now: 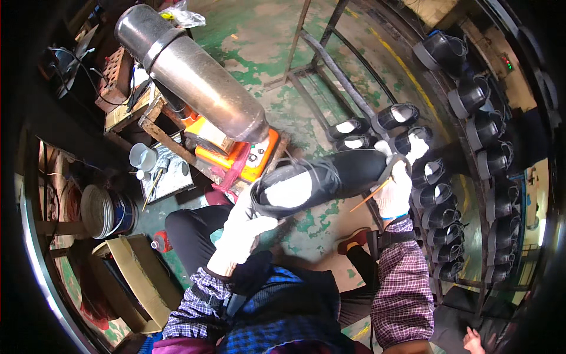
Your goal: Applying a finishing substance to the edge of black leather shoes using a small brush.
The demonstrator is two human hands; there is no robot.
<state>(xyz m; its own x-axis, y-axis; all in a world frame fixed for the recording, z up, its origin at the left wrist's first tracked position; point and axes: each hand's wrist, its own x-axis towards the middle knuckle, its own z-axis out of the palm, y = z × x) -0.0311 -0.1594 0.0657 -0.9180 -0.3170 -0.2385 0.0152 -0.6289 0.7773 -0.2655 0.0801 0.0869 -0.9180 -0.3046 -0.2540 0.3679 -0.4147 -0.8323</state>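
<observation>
A black lace-up shoe point(354, 171) is held up in front of me, its white-lined opening toward my left and its toe toward my right. My left hand point(244, 227), in a white glove, is closed round the heel end. At the toe is my right hand point(396, 192), gloved too, with a thin orange-brown stick point(370, 194) pointing down and left from its grip. A dark flap or edge at the toe lies against those fingers; what it belongs to I cannot make out. Grey laces hang loose over the shoe.
A metal cylinder point(200, 76) leans over an orange machine point(259, 153) ahead left. A tray point(168, 177) holds a white cup point(142, 156). Below are a bucket point(97, 212) and cardboard box point(138, 277). Racks of black shoes point(442, 218) stand right. Another person's hand point(473, 340) shows lower right.
</observation>
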